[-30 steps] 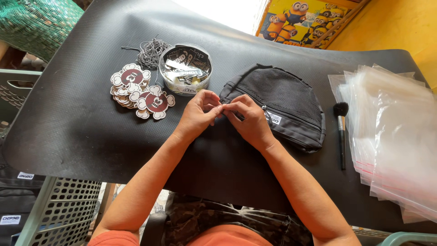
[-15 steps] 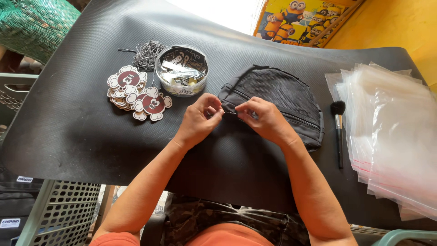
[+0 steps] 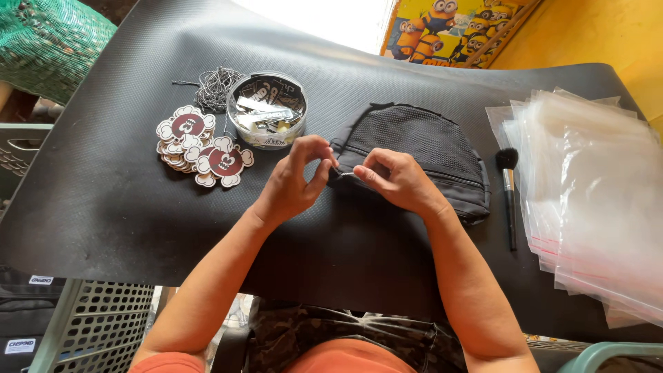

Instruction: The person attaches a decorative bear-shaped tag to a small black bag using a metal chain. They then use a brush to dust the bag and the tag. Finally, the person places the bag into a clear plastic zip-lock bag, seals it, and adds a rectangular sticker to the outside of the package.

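The worktop (image 3: 103,200) is covered by a black textured rubber mat. A small black fabric pouch with a mesh front panel (image 3: 421,148) lies flat on it, just right of centre.

Both hands work at the left end of the pouch. The left hand (image 3: 293,183) has thumb and forefinger drawn together in a pinch at the pouch's left edge. The right hand (image 3: 397,179) rests on the lower front of the pouch, its fingertips pinching a thin, pale, string-like item that runs between the two hands. What that item is cannot be told.

Left of the hands lies a stack of maroon and white flower-shaped card tags (image 3: 200,148). Behind the tags sits a bundle of thin dark cord (image 3: 214,86), and beside it a round clear plastic tub holding small black and white labels (image 3: 268,110).

Right of the pouch, a black-handled soft-bristle brush (image 3: 509,190) lies near a stack of clear plastic zip bags (image 3: 594,200).
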